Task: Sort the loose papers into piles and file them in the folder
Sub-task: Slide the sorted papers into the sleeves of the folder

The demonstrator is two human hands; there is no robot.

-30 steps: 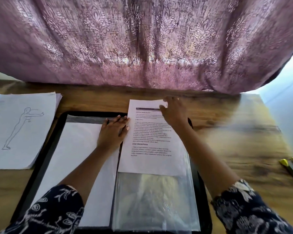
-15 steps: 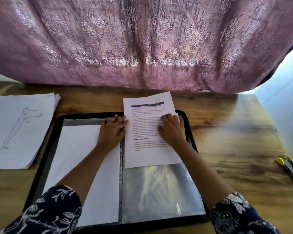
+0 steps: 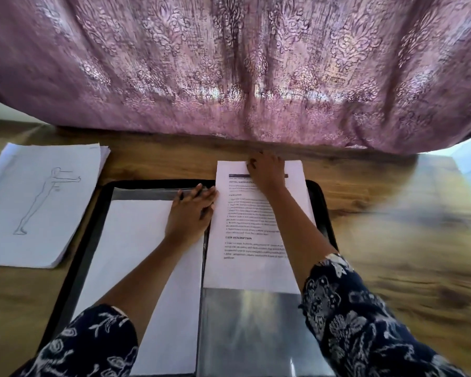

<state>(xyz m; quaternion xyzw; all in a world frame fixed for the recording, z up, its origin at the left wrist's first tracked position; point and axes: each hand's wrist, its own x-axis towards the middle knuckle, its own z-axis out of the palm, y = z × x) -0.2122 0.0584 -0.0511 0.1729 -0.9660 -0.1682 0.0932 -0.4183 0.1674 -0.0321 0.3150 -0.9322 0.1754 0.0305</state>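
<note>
A black folder (image 3: 93, 227) lies open on the wooden table. Its left page holds a blank white sheet (image 3: 136, 254) in a clear sleeve. A printed text sheet (image 3: 245, 257) lies on the right-hand clear sleeve (image 3: 250, 330), its top edge sticking out past the folder's rim. My left hand (image 3: 191, 213) rests flat near the spine, fingers straight, touching the text sheet's left edge. My right hand (image 3: 267, 172) lies on the top of the text sheet, fingers at its upper edge. A pile of loose papers (image 3: 36, 202), topped by a line drawing of a figure, sits at the left.
A purple patterned curtain (image 3: 234, 72) hangs over the table's far edge, just beyond my right hand. Bare wooden tabletop (image 3: 405, 227) stretches to the right of the folder.
My right hand has moved from the middle of the text sheet up to its top edge. The sheet has slid a little lower over the right sleeve. The left hand stays by the spine.
</note>
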